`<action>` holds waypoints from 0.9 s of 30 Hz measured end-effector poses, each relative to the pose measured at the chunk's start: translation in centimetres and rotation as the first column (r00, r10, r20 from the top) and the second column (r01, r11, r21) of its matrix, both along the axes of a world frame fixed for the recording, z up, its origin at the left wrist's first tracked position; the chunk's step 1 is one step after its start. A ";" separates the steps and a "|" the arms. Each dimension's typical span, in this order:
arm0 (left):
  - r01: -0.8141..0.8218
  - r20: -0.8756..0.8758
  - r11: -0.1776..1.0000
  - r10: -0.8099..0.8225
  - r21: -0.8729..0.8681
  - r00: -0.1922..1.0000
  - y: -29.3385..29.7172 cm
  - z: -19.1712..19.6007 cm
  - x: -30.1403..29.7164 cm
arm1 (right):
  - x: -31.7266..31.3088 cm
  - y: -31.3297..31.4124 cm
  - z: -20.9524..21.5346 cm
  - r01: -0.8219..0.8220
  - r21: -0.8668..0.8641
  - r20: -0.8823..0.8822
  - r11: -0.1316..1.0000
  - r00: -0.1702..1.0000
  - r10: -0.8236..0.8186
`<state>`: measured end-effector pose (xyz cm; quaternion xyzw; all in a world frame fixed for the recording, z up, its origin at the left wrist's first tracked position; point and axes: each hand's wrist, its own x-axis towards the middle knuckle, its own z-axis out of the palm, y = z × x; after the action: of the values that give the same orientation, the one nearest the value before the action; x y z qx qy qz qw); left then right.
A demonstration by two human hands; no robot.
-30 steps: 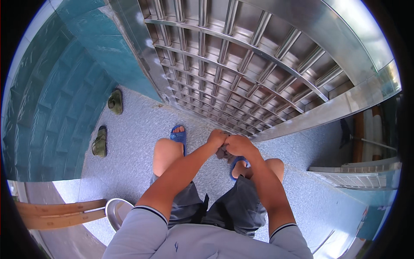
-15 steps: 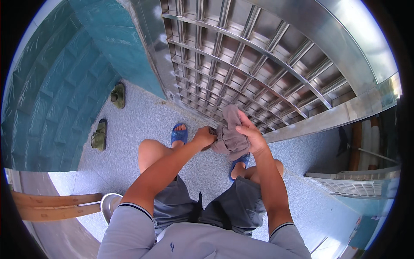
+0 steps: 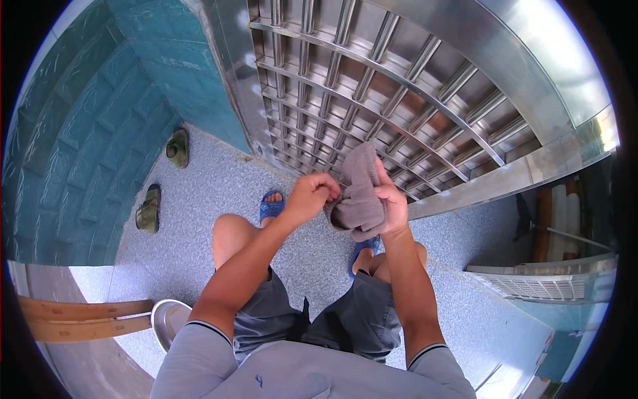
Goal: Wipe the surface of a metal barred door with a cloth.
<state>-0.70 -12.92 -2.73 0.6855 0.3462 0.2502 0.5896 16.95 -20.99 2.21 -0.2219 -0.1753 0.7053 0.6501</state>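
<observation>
Cloth (image 3: 359,193), grey and bunched, sits just in front of the steel gate (image 3: 399,106), held up between both hands. Right hand (image 3: 392,206) is clamped around the cloth's right side, with its upper end rising past the fingers against the gate bars. Left hand (image 3: 312,196) is closed, pinching the cloth's left edge. Below the cloth, blue sandals (image 3: 271,206) stand on the speckled floor (image 3: 199,199). Well left of the gate, two green slippers (image 3: 149,209) lie by the teal wall. A metal basin (image 3: 166,319) sits beside a wooden bench; its contents cannot be made out.
</observation>
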 end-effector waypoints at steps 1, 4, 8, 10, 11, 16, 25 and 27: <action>0.141 0.118 0.902 -0.101 -0.407 0.988 0.0 0.0 0.1 | -0.1 -0.1 -0.1 -0.022 -0.011 0.059 1.000 0.998 0.023; 0.023 0.053 0.903 0.000 -0.429 0.999 -3.2 -0.2 2.2 | -1.9 -0.4 -0.7 -0.071 -0.032 0.214 0.997 0.974 0.076; 0.077 0.247 0.913 0.027 -0.400 0.969 -4.0 -0.3 1.8 | -4.5 -0.1 0.6 -0.294 0.051 0.255 0.954 0.928 0.273; 0.112 0.372 0.919 0.041 -0.378 0.927 -4.3 -0.4 1.7 | -4.0 -0.2 0.5 -0.220 0.025 0.265 0.975 0.942 0.205; 0.128 0.431 0.921 0.046 -0.367 0.901 -4.3 -0.5 1.7 | -3.8 -0.1 0.6 -0.147 -0.001 0.272 0.989 0.952 0.142; 0.162 0.427 0.984 -0.181 0.080 0.886 -2.7 0.7 1.6 | 0.4 -0.5 -1.3 0.188 -0.101 0.549 0.977 0.830 -0.103; 0.191 0.016 0.578 -0.333 0.794 0.943 1.9 1.5 1.5 | 1.2 -1.7 -3.1 0.286 -0.069 0.977 0.956 0.212 0.007; 0.209 -0.016 0.514 -0.354 0.832 0.935 1.7 1.0 1.6 | 1.3 -1.8 -3.5 0.191 -0.009 0.999 0.982 -0.046 0.018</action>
<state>0.94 -11.19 -1.77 0.9051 0.0265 0.3357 0.2595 18.25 -22.83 -1.29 -0.7188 -0.5236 0.2961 0.3487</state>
